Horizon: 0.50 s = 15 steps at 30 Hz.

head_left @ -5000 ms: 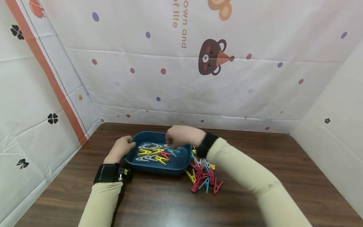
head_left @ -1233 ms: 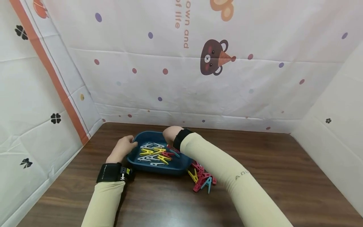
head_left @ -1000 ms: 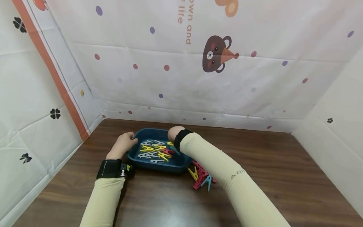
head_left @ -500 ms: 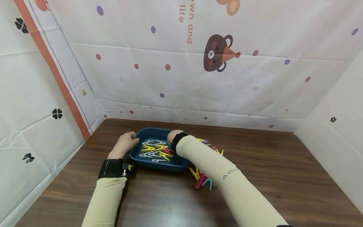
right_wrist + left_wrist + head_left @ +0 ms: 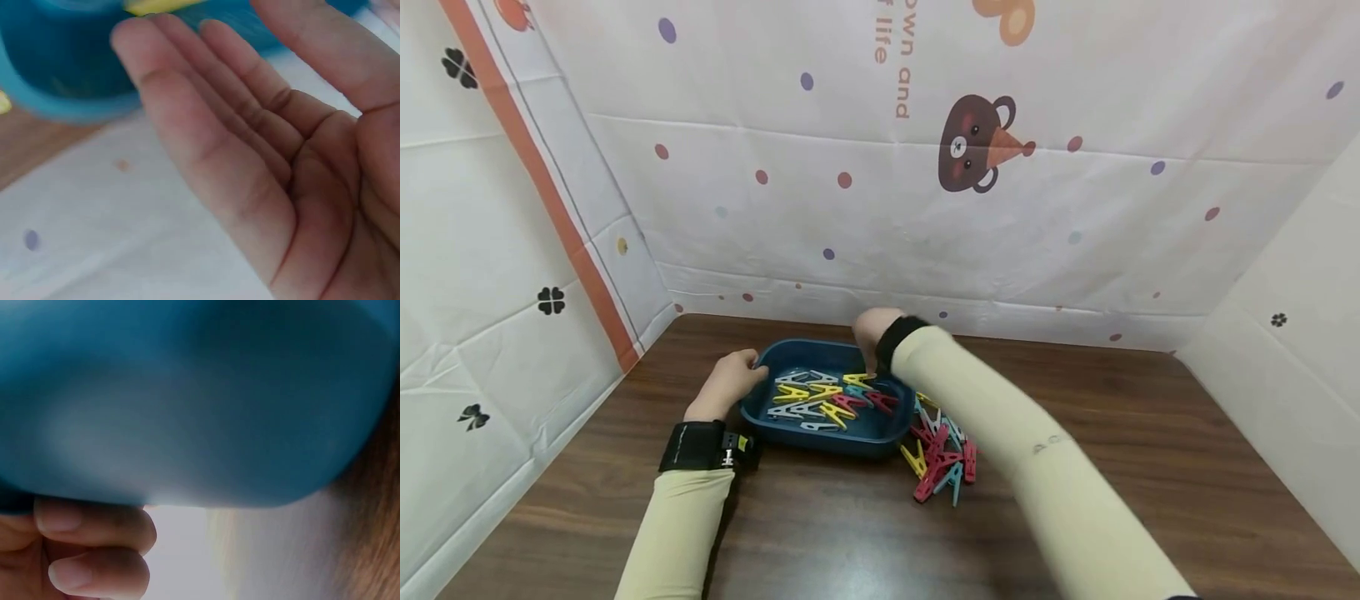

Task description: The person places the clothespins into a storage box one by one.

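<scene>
A white cloth (image 5: 730, 208) with dots and a brown bear (image 5: 966, 146) in a party hat hangs behind my brown wooden table (image 5: 1075, 408). A blue tub (image 5: 820, 442) sits on the table. My left hand (image 5: 727, 383) pinches the tub's left rim, and near my wrist I can see my fingers curled against its side. My right hand (image 5: 872, 329) is over the back right part of the tub. Its fingers (image 5: 187, 119) are nearly straight and side by side, with my thumb held away from them, and they are not pinching anything. My fingertips are right by a yellow clothespin (image 5: 857, 380) lying in the tub, but I cannot tell if they touch it. More clothespins lie flat in the tub: pale ones on the left, yellow ones among them, then two red clothespins (image 5: 847, 403) and a light blue clothespin (image 5: 858, 393) toward the right. Just outside the tub, on my right, is a messy pile of clothespins (image 5: 936, 457), red, yellow, blue and white, partly under my arm. I have cream sleeves (image 5: 677, 525) and black wristbands (image 5: 692, 447) on.
</scene>
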Available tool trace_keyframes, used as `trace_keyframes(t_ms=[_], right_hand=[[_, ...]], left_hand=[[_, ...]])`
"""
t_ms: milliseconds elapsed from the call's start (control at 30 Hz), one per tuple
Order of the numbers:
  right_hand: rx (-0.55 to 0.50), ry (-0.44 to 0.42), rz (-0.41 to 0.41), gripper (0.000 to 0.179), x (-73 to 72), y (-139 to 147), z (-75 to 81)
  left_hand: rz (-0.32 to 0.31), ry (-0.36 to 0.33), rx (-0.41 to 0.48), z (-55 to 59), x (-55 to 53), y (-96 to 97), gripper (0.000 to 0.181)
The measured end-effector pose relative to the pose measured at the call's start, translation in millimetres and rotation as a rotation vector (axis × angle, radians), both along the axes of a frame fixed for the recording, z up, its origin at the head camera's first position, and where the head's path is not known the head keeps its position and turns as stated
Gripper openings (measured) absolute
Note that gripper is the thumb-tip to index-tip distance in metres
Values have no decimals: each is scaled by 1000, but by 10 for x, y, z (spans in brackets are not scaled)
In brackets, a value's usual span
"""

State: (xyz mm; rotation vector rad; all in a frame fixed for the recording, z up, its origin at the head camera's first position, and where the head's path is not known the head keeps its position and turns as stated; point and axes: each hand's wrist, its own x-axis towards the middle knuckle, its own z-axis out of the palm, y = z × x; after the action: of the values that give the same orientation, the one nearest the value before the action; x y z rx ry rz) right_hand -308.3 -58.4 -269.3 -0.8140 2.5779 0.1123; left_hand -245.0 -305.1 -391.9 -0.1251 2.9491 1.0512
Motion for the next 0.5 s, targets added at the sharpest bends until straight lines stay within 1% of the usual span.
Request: trace_keyframes(t_ms=[67, 133, 200, 233, 300, 333, 433, 500], right_hand=[[-58, -7, 18, 11, 3, 96, 66], [-182, -34, 59, 8, 15, 285, 183], [-277, 24, 148, 2, 104, 530, 221], [-305, 63, 179, 4, 164, 666, 213], [-362, 118, 235, 9, 286, 952, 152], [-381, 145, 257, 9, 344, 1088, 90], [-381, 221, 290, 12, 496, 1457, -137], [-365, 279, 299, 16, 559, 1658, -300]], left_hand=[[-3, 2, -2, -2, -3, 4, 31], [-5, -2, -8, -5, 0, -1, 31], [-5, -10, -12, -5, 8, -8, 31], [-5, -14, -12, -6, 13, -10, 31], [-7, -18, -11, -3, 19, -12, 31], [-10, -20, -8, -3, 18, -12, 30], [-13, -20, -5, -10, 3, -8, 30], [-15, -19, -10, -20, -14, -2, 30]])
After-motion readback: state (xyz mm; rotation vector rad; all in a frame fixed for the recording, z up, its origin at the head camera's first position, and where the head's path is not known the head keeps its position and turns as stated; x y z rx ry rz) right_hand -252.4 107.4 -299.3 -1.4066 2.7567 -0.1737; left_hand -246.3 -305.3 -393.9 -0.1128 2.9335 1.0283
